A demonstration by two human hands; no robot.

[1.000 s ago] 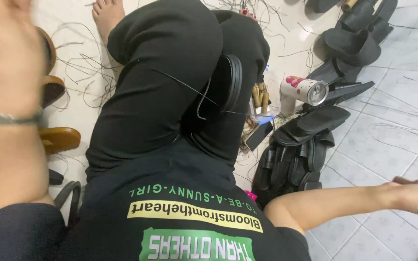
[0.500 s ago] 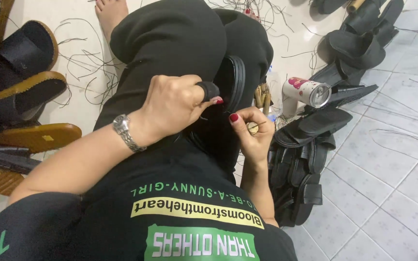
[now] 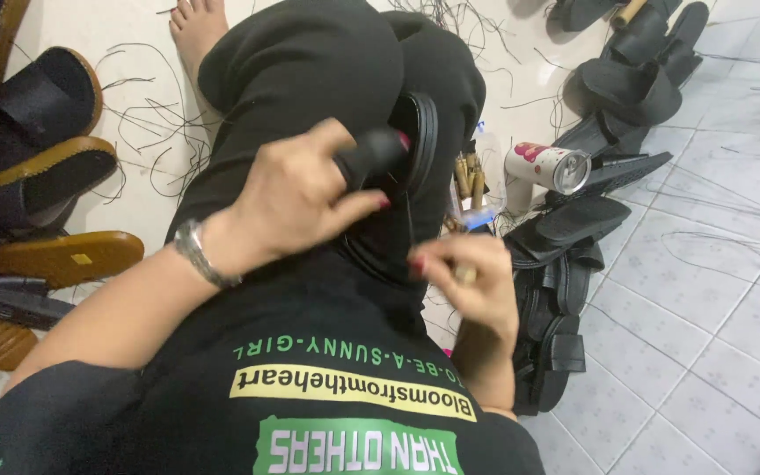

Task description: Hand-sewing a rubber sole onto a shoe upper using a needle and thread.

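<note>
I'm gripping the black sandal [image 3: 415,141] on my lap with my closed left hand [image 3: 296,198], steadying it, while my right hand [image 3: 468,281] is pinching something small (too blurred to name).

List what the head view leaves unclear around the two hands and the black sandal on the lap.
- Black sandal: mostly covered by the left hand; only its rim shows.
- Small pale object in the right hand: too small and blurred to identify.
- Right hand's grip: motion blur hides how its fingers close.
- Tan-soled sandals: cut off by the left edge.
- Small items beside the white cylindrical tool: too small to identify.
</note>
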